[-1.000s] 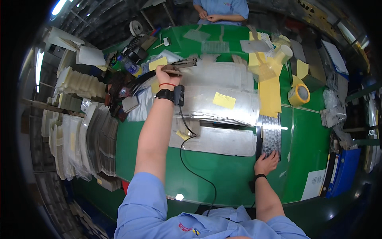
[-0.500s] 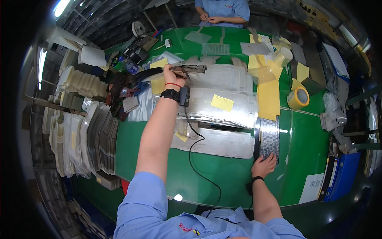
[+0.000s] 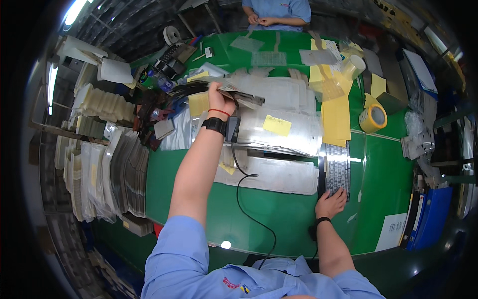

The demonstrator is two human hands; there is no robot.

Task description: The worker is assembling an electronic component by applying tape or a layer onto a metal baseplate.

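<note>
My left hand (image 3: 222, 102), reaching to the far middle of the table, is closed around a bundle of thin, dark flat strips (image 3: 249, 96). The bundle sticks out on both sides of the hand, over clear plastic sheets and a silvery stack (image 3: 249, 125) with a yellow note (image 3: 277, 125). My right hand (image 3: 332, 203) lies at the near end of a grey-keyed keyboard (image 3: 337, 167), its fingers stretched over the keys. The keyboard stands lengthwise, its far end under yellow sheets (image 3: 335, 119). Nearer me lies another silvery sheet stack (image 3: 279, 174).
Stacks of sheets (image 3: 117, 172) line the left side. A yellow tape roll (image 3: 373, 118) and blue binders (image 3: 430, 217) are on the right. A black cable (image 3: 241, 199) runs from my left wrist across the green table (image 3: 199, 239). Opposite sits a co-worker (image 3: 279, 12).
My left hand has shifted slightly right and nearer, and the bundle has tilted with its right end lower. My right hand stays on the keyboard with little visible movement.
</note>
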